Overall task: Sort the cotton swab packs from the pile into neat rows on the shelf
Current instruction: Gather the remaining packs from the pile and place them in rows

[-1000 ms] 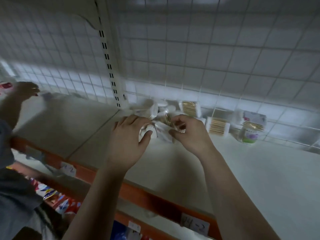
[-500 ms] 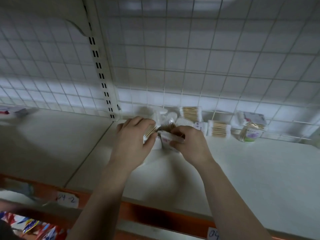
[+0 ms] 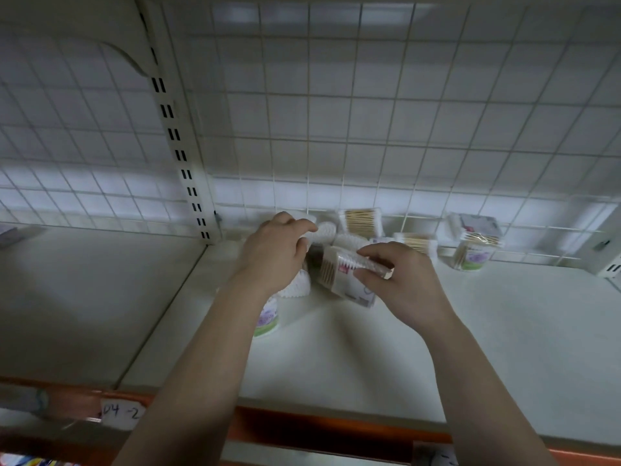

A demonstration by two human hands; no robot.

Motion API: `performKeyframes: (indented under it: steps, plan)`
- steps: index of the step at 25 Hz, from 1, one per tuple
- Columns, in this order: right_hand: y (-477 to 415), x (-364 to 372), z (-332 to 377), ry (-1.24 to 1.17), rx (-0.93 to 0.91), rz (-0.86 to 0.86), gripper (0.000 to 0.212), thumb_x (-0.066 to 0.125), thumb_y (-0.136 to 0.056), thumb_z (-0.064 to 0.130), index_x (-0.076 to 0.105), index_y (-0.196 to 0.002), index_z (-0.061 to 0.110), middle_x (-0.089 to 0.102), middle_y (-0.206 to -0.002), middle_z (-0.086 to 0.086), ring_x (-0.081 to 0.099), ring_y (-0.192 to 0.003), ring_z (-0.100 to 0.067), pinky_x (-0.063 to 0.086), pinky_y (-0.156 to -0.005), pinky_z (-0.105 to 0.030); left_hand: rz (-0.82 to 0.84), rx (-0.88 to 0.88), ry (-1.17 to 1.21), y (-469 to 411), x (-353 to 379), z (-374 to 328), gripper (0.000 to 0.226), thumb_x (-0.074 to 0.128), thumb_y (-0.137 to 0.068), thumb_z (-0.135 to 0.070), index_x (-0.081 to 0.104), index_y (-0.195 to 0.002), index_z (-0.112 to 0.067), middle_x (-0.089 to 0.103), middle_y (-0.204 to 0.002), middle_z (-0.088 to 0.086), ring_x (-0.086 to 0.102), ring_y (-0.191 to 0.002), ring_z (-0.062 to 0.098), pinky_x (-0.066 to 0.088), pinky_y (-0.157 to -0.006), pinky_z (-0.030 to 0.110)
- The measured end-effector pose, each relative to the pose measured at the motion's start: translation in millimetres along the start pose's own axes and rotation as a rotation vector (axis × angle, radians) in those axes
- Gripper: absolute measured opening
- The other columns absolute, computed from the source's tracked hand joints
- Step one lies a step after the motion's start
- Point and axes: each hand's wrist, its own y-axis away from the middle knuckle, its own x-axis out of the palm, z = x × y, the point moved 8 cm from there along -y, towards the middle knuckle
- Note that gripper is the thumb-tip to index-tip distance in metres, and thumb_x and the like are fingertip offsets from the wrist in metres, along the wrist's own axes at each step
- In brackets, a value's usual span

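Edging (image 3: 336,428) in orange fronts the shelf (image 3: 504,348), with a handwritten label (image 3: 119,413) at seven o'clock. Past it, a round tub (image 3: 268,322) sits half hidden by the left forearm. The right hand (image 3: 403,280) pinches a boxed pack (image 3: 339,274), tilted, likely drawn out of the pile (image 3: 349,242) for placing. At eleven o'clock from it, the left hand (image 3: 274,250) curls over a white pack (image 3: 324,230), probably steadying the heap. Farther, toward one o'clock, a wooden-stick pack (image 3: 361,222), another pack (image 3: 416,242) and a far tub (image 3: 475,245) stand by the wire grid (image 3: 369,129), seemingly a row begun.
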Motion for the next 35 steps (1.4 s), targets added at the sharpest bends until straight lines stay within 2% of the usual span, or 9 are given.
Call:
performKeyframes:
  steps: [5,10,17,21,24,27,30,32,35]
  plan:
    - [9.3,-12.6,-8.6,-0.006,0.023,-0.037,0.027,0.073,-0.078,0.015,0.070,-0.105,0.020,0.066,-0.094,0.007,0.058,-0.082,-0.006,0.039,-0.068,-0.005,0.200,-0.044,-0.081,-15.7,23.2,4.6,0.032,0.039,-0.098,-0.040,0.063,-0.107,-0.021,0.046,-0.110,0.003,0.053,-0.097,0.023,0.047,-0.084,0.038]
    - [15.8,-11.6,-13.2,-0.039,0.040,-0.031,0.028,0.073,-0.078,0.016,0.070,-0.105,0.019,0.061,-0.092,0.013,0.054,-0.080,0.008,0.034,-0.068,0.001,0.136,-0.075,-0.083,-14.5,13.2,4.7,0.029,0.049,-0.093,-0.044,0.060,-0.101,-0.018,0.054,-0.095,0.003,0.054,-0.089,0.021,0.039,-0.071,0.030]
    - [23.6,-8.8,-18.6,-0.057,0.050,-0.039,0.027,0.074,-0.078,0.016,0.071,-0.104,0.021,0.064,-0.093,0.010,0.057,-0.082,0.002,0.038,-0.070,-0.003,0.062,-0.122,-0.042,-9.5,0.5,5.3,0.015,0.069,-0.081,-0.018,0.055,-0.084,-0.016,0.054,-0.079,-0.001,0.055,-0.084,0.023,0.032,-0.059,0.029]
    - [25.5,-10.7,-19.8,-0.040,0.033,-0.045,0.027,0.072,-0.081,0.019,0.070,-0.107,0.019,0.066,-0.098,0.006,0.056,-0.083,-0.003,0.039,-0.073,-0.005,-0.116,-0.078,-0.027,-5.5,-21.8,-3.4,0.019,0.063,-0.086,-0.008,0.054,-0.101,-0.015,0.062,-0.097,0.006,0.052,-0.078,0.016,0.038,-0.065,0.028]
    - [28.8,-17.5,-22.2,-0.046,0.035,-0.086,0.029,0.069,-0.084,0.017,0.068,-0.112,0.018,0.064,-0.100,0.003,0.056,-0.087,-0.009,0.051,-0.079,-0.025,-0.190,-0.042,0.037,-1.3,-34.7,-16.5,0.037,0.056,-0.088,0.004,0.051,-0.120,-0.016,0.055,-0.112,0.003,0.047,-0.081,0.004,0.034,-0.066,0.017]
    - [35.9,-29.6,-25.9,-0.064,0.043,-0.130,0.029,0.065,-0.086,0.009,0.067,-0.114,0.018,0.061,-0.102,0.005,0.062,-0.088,-0.017,0.055,-0.077,-0.040,-0.172,0.051,0.047,-0.7,-30.7,-38.4,0.048,0.051,-0.090,0.003,0.045,-0.134,-0.015,0.049,-0.125,0.008,0.054,-0.107,0.019,0.041,-0.080,0.023]
    - [44.6,-46.7,-33.6,-0.039,0.068,-0.160,0.026,0.062,-0.086,0.007,0.067,-0.110,0.017,0.062,-0.097,0.009,0.064,-0.083,-0.017,0.053,-0.077,-0.029,-0.133,0.092,0.055,1.8,-16.9,-59.7,0.047,0.047,-0.094,-0.005,0.040,-0.140,-0.011,0.048,-0.127,0.011,0.048,-0.115,0.028,0.042,-0.094,0.041]
    - [54.1,-62.3,-39.0,-0.028,0.093,-0.184,0.025,0.062,-0.087,0.007,0.065,-0.110,0.017,0.061,-0.093,0.012,0.060,-0.083,-0.013,0.046,-0.073,-0.015,-0.120,0.128,0.080,5.9,-7.5,-76.9,0.045,0.045,-0.096,-0.007,0.040,-0.140,-0.011,0.048,-0.128,0.010,0.046,-0.116,0.027,0.040,-0.096,0.040]
    - [73.3,-90.4,-56.1,-0.035,0.139,-0.241,0.023,0.060,-0.089,0.009,0.062,-0.111,0.017,0.062,-0.093,0.008,0.060,-0.084,-0.015,0.046,-0.072,-0.020,-0.109,0.177,0.162,12.6,5.4,-109.4,0.042,0.041,-0.097,-0.011,0.042,-0.139,-0.012,0.047,-0.130,0.006,0.044,-0.119,0.024,0.036,-0.098,0.034]
